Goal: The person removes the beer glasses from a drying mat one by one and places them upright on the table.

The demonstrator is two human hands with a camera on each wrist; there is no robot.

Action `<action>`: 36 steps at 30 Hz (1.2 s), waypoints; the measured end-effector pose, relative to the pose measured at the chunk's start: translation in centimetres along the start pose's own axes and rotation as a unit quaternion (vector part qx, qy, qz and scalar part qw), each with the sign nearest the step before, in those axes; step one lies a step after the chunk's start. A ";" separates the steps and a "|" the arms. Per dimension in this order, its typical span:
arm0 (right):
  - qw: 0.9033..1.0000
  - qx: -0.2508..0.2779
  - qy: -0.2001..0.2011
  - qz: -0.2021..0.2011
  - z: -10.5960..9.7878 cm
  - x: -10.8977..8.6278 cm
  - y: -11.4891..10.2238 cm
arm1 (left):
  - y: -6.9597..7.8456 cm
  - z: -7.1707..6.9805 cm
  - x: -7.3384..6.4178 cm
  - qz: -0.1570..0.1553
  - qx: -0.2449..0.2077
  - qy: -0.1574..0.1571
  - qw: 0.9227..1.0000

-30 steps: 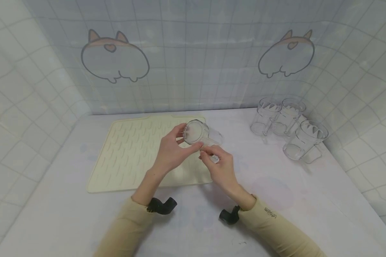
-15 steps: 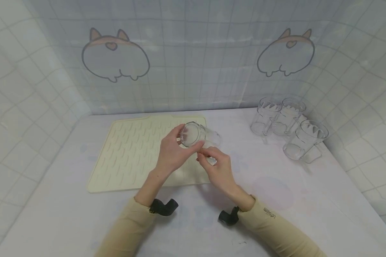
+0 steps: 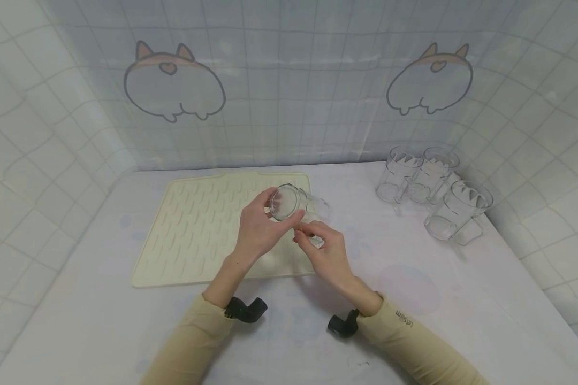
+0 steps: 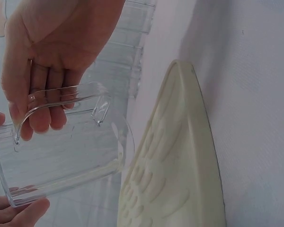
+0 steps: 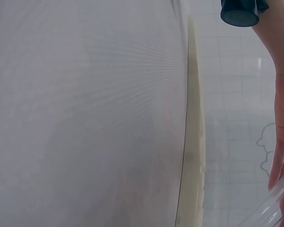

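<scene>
A clear mug (image 3: 285, 202) is held tilted above the right part of a pale yellow ridged mat (image 3: 197, 230), one round end facing the head camera. My left hand (image 3: 257, 227) grips that end, thumb on the near side and fingers on the far side. Its fingertips (image 4: 33, 213) press the mug's wall in the left wrist view. My right hand (image 3: 325, 246) holds the mug's handle (image 4: 61, 97), fingers curled through it. The right wrist view catches only a slice of the clear mug (image 5: 270, 208) at its lower right corner.
Three more clear mugs stand at the back right: two side by side, one mug (image 3: 398, 174) and another mug (image 3: 432, 174), with a third mug (image 3: 457, 211) nearer. Tiled sheeting (image 3: 308, 107) with cartoon prints rises behind the white tabletop (image 3: 390, 331).
Both hands have shifted slightly left with the mug, and its tilt has changed so more of its side shows. Both grips stay the same; the other mugs have not moved.
</scene>
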State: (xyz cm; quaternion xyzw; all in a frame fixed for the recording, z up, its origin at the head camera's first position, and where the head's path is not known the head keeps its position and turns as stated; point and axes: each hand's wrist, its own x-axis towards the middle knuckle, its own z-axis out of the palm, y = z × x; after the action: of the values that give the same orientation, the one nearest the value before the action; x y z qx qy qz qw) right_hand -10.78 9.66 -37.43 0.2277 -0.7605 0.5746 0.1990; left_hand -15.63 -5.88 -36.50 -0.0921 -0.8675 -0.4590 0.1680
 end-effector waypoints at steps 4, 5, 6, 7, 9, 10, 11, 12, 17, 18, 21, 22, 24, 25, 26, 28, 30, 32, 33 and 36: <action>1.000 0.003 -0.005 0.016 0.2 0.2 -0.1 | -0.1 -0.3 0.2 0.004 -0.003 0.000 1.000; 1.000 0.004 -0.006 0.020 0.2 0.3 -0.1 | -0.1 -0.3 0.3 0.003 -0.004 0.001 1.000; 1.000 0.004 -0.008 0.024 0.3 0.3 -0.1 | -0.2 -0.4 0.3 0.004 -0.005 0.002 1.000; 1.000 0.005 -0.009 0.026 0.3 0.3 -0.1 | -0.2 -0.4 0.3 0.005 -0.006 0.004 1.000; 0.999 0.009 -0.013 0.029 0.3 0.3 0.0 | -0.2 -0.5 0.3 0.007 -0.009 0.005 1.000; 0.999 0.009 -0.014 0.030 0.3 0.3 0.0 | -0.2 -0.5 0.3 0.008 -0.010 0.006 1.000; 0.999 0.008 -0.014 0.030 0.2 0.3 0.0 | -0.2 -0.5 0.3 0.009 -0.010 0.008 1.000; 0.999 0.006 -0.014 0.029 0.2 0.4 0.0 | -0.2 -0.5 0.3 0.010 -0.011 0.009 1.000; 0.999 0.005 -0.014 0.036 0.1 0.6 -0.1 | -0.3 -0.6 0.5 0.019 -0.018 0.017 1.000; 0.999 0.006 -0.015 0.037 0.1 0.6 -0.1 | -0.4 -0.6 0.6 0.020 -0.018 0.018 0.999; 0.999 0.011 -0.014 0.037 0.0 0.7 -0.1 | -0.4 -0.6 0.7 0.027 -0.015 0.020 0.999; 0.999 0.012 -0.013 0.036 0.0 0.7 -0.1 | -0.5 -0.7 0.7 0.027 -0.013 0.021 0.999; 0.999 0.011 -0.011 0.033 -0.1 0.7 0.0 | -0.5 -0.7 0.8 0.027 -0.010 0.023 0.999; 0.999 0.012 -0.009 0.032 -0.1 0.8 -0.1 | -0.5 -0.8 0.8 0.027 -0.010 0.025 0.999; 0.999 0.010 -0.008 0.030 -0.1 0.8 0.0 | -0.5 -0.9 0.8 0.028 -0.012 0.028 0.999; 1.000 0.009 -0.006 0.029 -0.2 0.9 -0.1 | -0.5 -1.0 0.8 0.029 -0.019 0.033 0.999; 1.000 0.009 -0.003 0.028 -0.3 1.0 -0.2 | -0.5 -1.2 0.8 0.030 -0.029 0.036 0.998; 1.000 0.008 0.000 0.028 -0.3 1.0 -0.2 | -0.5 -1.3 0.8 0.029 -0.034 0.037 0.998; 1.000 0.007 0.002 0.027 -0.4 1.1 -0.2 | -0.5 -1.4 0.8 0.027 -0.036 0.038 0.998; 1.000 0.002 0.006 0.023 -0.4 1.1 0.8 | -0.3 -1.6 0.9 0.022 -0.032 0.038 0.999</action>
State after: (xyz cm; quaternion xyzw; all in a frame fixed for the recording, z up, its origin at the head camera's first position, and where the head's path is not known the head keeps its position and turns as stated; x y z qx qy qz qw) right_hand -12.14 10.06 -37.32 0.2067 -0.7630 0.5823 0.1897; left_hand -16.23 -7.39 -35.60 -0.0991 -0.8431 -0.4857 0.2083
